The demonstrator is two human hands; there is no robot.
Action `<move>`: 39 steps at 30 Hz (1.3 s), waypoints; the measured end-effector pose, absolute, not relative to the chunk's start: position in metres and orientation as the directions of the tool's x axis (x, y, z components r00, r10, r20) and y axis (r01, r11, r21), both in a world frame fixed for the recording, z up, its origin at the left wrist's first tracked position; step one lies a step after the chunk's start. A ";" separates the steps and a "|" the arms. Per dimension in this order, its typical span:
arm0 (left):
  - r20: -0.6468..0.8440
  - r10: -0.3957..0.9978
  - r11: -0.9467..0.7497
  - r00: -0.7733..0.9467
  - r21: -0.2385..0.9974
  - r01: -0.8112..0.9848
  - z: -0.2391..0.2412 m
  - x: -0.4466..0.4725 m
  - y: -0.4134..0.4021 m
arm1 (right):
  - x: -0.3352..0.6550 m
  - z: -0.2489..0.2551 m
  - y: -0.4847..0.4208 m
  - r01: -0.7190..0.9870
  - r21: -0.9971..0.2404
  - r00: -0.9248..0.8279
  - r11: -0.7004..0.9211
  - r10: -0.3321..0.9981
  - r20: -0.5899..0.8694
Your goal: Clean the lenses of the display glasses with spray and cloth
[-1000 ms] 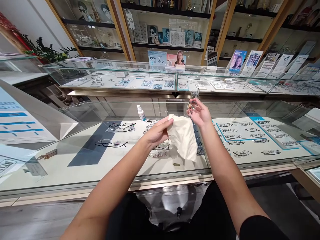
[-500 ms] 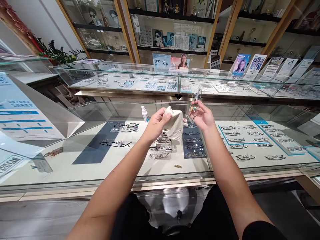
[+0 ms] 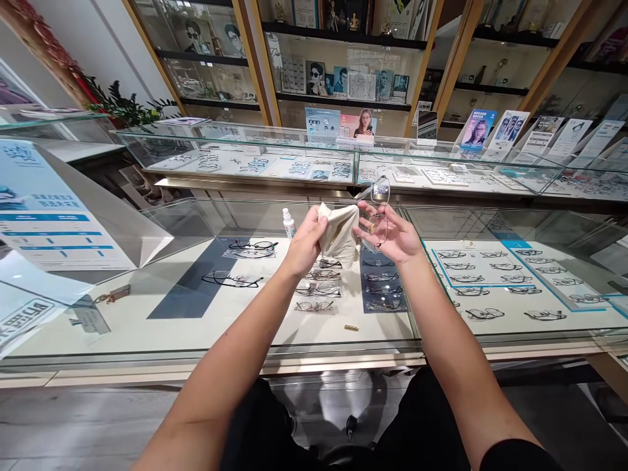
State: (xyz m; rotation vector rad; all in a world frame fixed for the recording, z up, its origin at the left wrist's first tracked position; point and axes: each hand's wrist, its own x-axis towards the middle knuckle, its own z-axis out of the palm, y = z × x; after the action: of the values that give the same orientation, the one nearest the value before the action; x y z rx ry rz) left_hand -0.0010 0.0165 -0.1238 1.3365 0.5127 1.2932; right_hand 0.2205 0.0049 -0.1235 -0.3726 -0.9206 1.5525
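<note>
My left hand (image 3: 305,243) pinches a cream cleaning cloth (image 3: 339,234) by its upper edge, and the cloth hangs bunched between both hands. A pair of thin-rimmed glasses (image 3: 379,208) rests in my right hand (image 3: 392,235), gripped between thumb and fingers, lenses stacked one above the other. Both hands hover above the glass top of a display counter (image 3: 206,340). The cloth's right side touches my right fingers beside the lower lens.
A small white spray bottle (image 3: 289,223) stands on the counter glass left of my left hand. Rows of glasses lie inside the case below. A second glass counter (image 3: 245,140) with leaflets runs behind, and shelves with pictures line the back wall.
The hanging cloth has been gathered up and raised towards the glasses. Both hands moved closer together and slightly higher; the glasses tilted in my right hand.
</note>
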 end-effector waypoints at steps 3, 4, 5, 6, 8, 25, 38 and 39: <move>0.365 0.872 -0.233 0.325 0.895 -0.380 -0.124 0.000 0.015 | 0.216 -0.126 0.007 -0.675 -0.736 -0.204 0.053 0.945 0.255; 0.368 0.873 -0.237 0.319 0.893 -0.383 -0.124 0.000 0.016 | 0.215 -0.126 0.007 -0.675 -0.735 -0.183 0.062 0.951 0.249; 0.378 0.875 -0.251 0.304 0.889 -0.384 -0.124 0.000 0.018 | 0.215 -0.127 0.008 -0.675 -0.734 -0.160 0.073 0.957 0.243; 0.395 0.875 -0.274 0.281 0.881 -0.385 -0.125 -0.001 0.020 | 0.215 -0.127 0.009 -0.677 -0.731 -0.139 0.085 0.961 0.240; 0.437 0.873 -0.337 0.217 0.862 -0.379 -0.127 -0.002 0.026 | 0.216 -0.127 0.010 -0.685 -0.720 -0.104 0.107 0.965 0.242; 0.527 0.849 -0.523 -0.041 0.826 -0.210 -0.123 -0.006 0.031 | 0.222 -0.126 0.013 -0.622 -0.780 -0.134 0.069 0.972 0.192; 0.120 0.969 0.014 0.218 0.848 -0.529 -0.113 -0.011 0.032 | 0.210 -0.136 0.016 -0.603 -0.792 -0.146 0.095 0.963 0.227; 0.102 0.967 0.040 0.232 0.844 -0.536 -0.113 -0.010 0.030 | 0.209 -0.136 0.016 -0.603 -0.791 -0.131 0.103 0.966 0.225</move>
State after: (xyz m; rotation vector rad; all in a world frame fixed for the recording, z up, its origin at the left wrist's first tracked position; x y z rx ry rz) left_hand -0.0099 0.0302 -0.1128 0.9188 0.5967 1.2626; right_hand 0.2089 0.0160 -0.1365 -0.5109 -0.9370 1.4524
